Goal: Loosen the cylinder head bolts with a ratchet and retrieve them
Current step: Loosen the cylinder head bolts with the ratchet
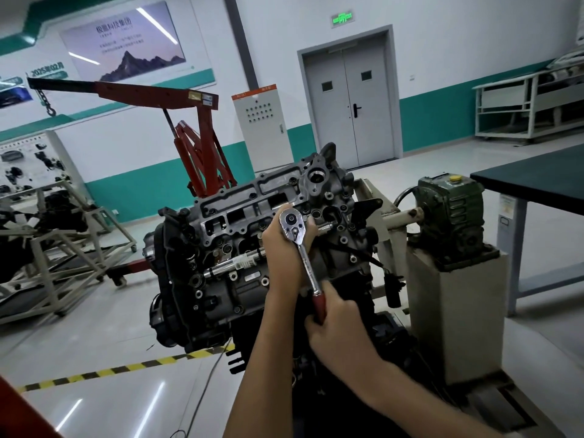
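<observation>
Loosening a cylinder head bolt

My left hand (286, 251) cups the ratchet (305, 257) head against the cylinder head (240, 213), and my right hand (335, 320) is wrapped round the red grip. The ratchet's long axis runs from its head, up and away, back down toward me. Next I'd swing the handle firmly, keeping the socket square on the hidden bolt.
</observation>
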